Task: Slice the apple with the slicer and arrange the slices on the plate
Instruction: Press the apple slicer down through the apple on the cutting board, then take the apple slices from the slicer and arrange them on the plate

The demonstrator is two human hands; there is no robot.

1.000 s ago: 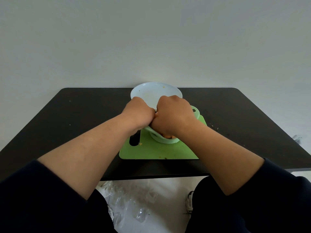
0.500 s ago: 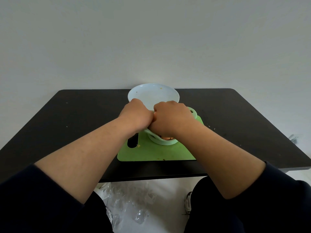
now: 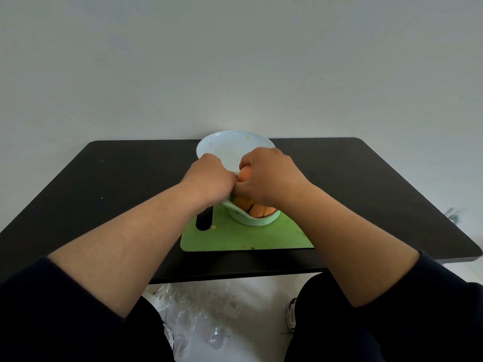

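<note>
The pale green slicer (image 3: pixel 252 220) sits on the green cutting board (image 3: pixel 243 239) with the cut orange-red apple (image 3: pixel 257 210) standing up through its ring. My left hand (image 3: pixel 209 178) is closed over the slicer's left handle. My right hand (image 3: pixel 269 176) is curled over the top of the apple, and a bit of apple skin shows between its fingers. The two hands touch each other above the slicer. The slicer's right handle is hidden under my right hand. The white plate (image 3: pixel 230 146) lies just behind the hands with only a few crumbs on it.
The cutting board lies near the front edge of a black table (image 3: pixel 117 184), its handle slot to the left. A pale wall rises behind the table. Crumpled clear plastic (image 3: pixel 203 322) and shoes lie on the floor below.
The slicer ring has dropped lower around the apple, so more cut apple shows above it. My right hand has shifted from the right handle onto the apple top.
</note>
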